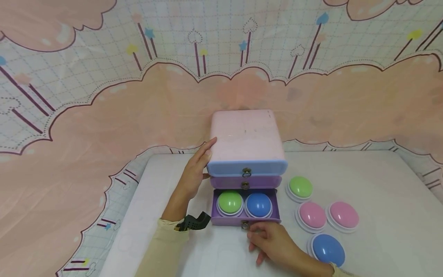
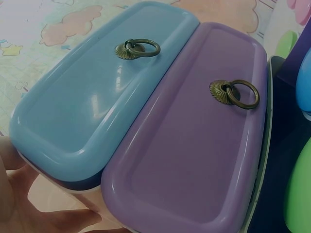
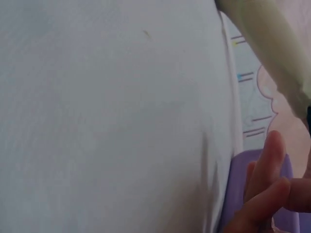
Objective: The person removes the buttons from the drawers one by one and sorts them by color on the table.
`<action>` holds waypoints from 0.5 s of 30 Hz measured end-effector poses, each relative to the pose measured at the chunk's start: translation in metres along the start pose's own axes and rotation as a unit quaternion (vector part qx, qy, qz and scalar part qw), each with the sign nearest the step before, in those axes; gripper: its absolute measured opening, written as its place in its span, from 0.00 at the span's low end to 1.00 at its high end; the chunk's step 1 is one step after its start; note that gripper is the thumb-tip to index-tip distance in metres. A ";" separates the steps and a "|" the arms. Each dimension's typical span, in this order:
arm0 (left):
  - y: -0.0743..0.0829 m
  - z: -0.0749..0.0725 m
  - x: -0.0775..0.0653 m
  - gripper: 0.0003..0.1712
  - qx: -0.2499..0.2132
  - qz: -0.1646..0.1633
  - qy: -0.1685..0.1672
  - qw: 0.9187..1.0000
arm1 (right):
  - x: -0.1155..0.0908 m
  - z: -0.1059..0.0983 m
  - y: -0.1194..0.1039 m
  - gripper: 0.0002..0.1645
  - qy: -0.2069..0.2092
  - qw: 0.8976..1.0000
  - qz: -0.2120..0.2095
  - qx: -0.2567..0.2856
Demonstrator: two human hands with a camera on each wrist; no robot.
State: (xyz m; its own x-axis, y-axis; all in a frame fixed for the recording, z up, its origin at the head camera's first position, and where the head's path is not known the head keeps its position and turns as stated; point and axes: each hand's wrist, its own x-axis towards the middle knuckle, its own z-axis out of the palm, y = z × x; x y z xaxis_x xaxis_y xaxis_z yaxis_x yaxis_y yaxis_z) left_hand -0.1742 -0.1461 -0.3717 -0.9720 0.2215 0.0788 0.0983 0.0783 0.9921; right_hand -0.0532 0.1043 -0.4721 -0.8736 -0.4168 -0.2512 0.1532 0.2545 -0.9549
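Note:
A small drawer box with a pink top (image 1: 245, 134) has a blue top drawer (image 1: 228, 169) and a purple middle drawer (image 1: 225, 182), both closed. Its purple bottom drawer (image 1: 225, 221) is pulled out. Inside sit a green dome button (image 1: 230, 202) and a blue dome button (image 1: 258, 204), side by side on white bases. My left hand (image 1: 192, 175) rests against the box's left side with fingers extended. At the bottom drawer's front, my right hand (image 1: 275, 240) pinches the brass ring pull (image 1: 245, 225); its fingertips partly hide the ring.
To the right, several more dome buttons lie on the white table (image 1: 380, 184): a green one (image 1: 300, 187), two pink ones, including the farther right (image 1: 344, 214), and a blue one (image 1: 328, 249) beside my right forearm. A patterned cloth (image 1: 173, 104) hangs behind the box.

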 end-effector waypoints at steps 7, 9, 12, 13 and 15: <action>-0.001 0.000 0.001 0.27 -0.001 0.000 -0.002 1.000 | -0.008 -0.014 -0.015 0.17 0.016 0.996 -0.032 -0.079; -0.001 0.000 0.000 0.27 0.002 0.000 -0.002 1.000 | -0.009 -0.019 -0.021 0.16 0.022 0.994 -0.039 -0.104; -0.001 0.000 0.000 0.27 0.003 -0.001 -0.001 1.000 | -0.009 -0.026 -0.032 0.17 0.036 0.990 -0.042 -0.131; -0.001 0.000 0.000 0.27 0.005 -0.001 -0.001 1.000 | -0.008 -0.029 -0.035 0.18 0.042 0.989 -0.042 -0.136; -0.001 0.000 0.000 0.27 0.007 -0.001 0.001 1.000 | -0.006 -0.033 -0.041 0.17 0.056 0.987 -0.043 -0.141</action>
State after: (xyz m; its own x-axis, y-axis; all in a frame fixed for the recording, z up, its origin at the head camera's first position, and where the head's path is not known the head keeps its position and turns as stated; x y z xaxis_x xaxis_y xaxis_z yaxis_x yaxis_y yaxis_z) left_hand -0.1741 -0.1463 -0.3723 -0.9724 0.2202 0.0766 0.0990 0.0927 0.9908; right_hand -0.0694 0.1251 -0.4258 -0.9256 -0.3530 -0.1367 -0.0453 0.4617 -0.8859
